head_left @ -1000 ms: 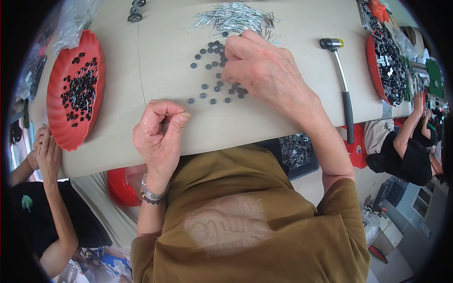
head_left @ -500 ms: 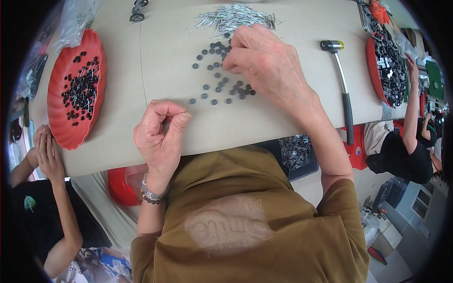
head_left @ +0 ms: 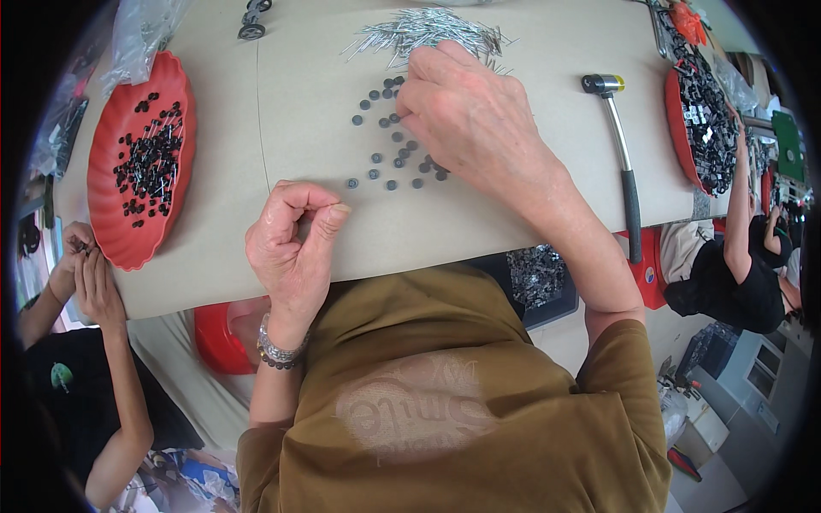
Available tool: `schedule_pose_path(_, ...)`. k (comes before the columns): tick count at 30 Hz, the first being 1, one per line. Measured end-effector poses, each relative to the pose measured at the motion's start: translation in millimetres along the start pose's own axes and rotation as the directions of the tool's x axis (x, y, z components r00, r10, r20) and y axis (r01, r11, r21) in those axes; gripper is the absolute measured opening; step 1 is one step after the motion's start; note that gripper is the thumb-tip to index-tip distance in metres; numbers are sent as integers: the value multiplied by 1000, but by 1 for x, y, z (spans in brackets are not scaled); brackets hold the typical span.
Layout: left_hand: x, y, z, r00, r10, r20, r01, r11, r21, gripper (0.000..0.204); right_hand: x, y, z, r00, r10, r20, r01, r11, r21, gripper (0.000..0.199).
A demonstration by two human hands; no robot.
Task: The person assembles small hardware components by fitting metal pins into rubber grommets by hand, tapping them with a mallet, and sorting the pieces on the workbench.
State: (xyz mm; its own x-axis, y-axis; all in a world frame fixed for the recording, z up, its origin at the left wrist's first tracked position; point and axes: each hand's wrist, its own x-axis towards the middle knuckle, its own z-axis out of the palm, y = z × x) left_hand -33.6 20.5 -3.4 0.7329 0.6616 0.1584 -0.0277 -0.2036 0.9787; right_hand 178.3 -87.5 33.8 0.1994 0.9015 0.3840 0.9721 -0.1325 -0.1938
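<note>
My left hand [head_left: 295, 235] hovers at the table's near edge, thumb and forefinger pinched together. Whatever may be between those fingertips is hidden or too small to make out. Over the middle of the table, my right hand [head_left: 470, 111] reaches out with its fingers curled in and their tips turned away from view. Small round dark wheels [head_left: 397, 137] lie scattered beneath and beside it, some covered by the hand. Just beyond its knuckles is a heap of thin silver metal pins [head_left: 428, 32].
A red scalloped tray [head_left: 107, 188] of black wheels and pins sits at left. To the right lie a mallet [head_left: 623, 145] and another red tray [head_left: 680, 137] of dark parts. Plastic bags, a small wheeled piece [head_left: 252, 21] and other people's hands [head_left: 90, 274] line the sides.
My right hand has shifted slightly and sits lower over the wheels, covering more on its right side. My left hand keeps its pinch. The co-worker's fingers at left have moved.
</note>
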Motion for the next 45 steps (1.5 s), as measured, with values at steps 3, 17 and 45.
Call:
schedule_pose_path(3,0,0,-1,1000,-1,-2,1,1000,-1,13,-1,0,3,999,-5,-39,6,1000,6,6)
schedule_pose_path(17,-1,-3,-3,995,39,97,-40,999,12,9,-14,0,7,984,163,-76,-148,973,177,2)
schedule_pose_path(45,0,3,4,995,73,-65,-74,997,-22,10,-36,-33,8,926,-75,370,54,996,68,128)
